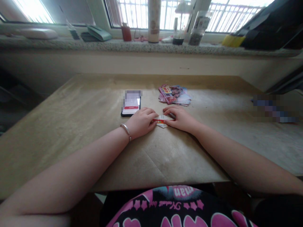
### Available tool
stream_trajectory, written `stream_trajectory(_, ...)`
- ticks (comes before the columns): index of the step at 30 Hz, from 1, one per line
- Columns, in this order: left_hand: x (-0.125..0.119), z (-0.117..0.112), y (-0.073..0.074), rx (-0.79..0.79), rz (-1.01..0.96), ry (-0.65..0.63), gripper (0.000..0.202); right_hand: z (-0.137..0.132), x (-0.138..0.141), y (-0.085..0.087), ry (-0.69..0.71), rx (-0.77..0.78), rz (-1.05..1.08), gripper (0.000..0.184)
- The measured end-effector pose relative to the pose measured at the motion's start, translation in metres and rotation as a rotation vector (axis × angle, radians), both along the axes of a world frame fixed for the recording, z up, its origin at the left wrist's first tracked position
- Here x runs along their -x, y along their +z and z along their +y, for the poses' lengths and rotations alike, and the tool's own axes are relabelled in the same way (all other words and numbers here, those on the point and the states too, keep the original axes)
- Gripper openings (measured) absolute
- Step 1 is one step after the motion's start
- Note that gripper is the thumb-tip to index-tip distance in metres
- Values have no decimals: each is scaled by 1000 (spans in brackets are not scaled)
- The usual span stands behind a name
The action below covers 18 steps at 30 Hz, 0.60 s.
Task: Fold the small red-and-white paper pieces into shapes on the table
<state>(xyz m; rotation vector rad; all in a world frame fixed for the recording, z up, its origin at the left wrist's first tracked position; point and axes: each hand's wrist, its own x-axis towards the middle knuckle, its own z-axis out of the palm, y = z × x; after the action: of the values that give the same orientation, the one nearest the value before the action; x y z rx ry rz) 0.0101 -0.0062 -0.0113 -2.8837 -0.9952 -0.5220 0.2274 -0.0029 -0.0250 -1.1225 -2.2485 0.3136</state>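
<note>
My left hand and right hand meet on a small folded paper, white with a red and yellow stripe, which lies flat on the brown paper-covered table just to the right of the phone and a little nearer to me than it. The fingers of my left hand are curled in tight together, their tips and the thumb clamped on the paper's left end; the knuckles sit just beside the phone's near right corner, not quite touching it as far as I can tell. My right hand comes in from the side away from the phone, its fingers closed side by side and bent over the paper's far edge, with the thumb against the near edge, so the piece is pinched there too; most of it is hidden under those fingers. A silver bracelet rings my left wrist, nearer to me than the phone. The phone lies face up with its screen lit, part of it blurred out. To the right of the phone and slightly farther off, a loose stack of colourful printed sheets rests on the table, apart from both hands. Well beyond the phone, a stone window ledge carries a tall pale cylinder and a small red cup.
</note>
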Motion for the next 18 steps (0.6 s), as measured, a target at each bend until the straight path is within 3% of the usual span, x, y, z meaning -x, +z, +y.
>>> stream_trajectory(13, 1, 3, 1, 127, -160, 20, 30, 0, 1, 2, 23, 114, 132, 7)
stream_trajectory(18, 2, 6, -2, 169, -270, 76, 30, -5, 3, 4, -49, 210, 151, 9)
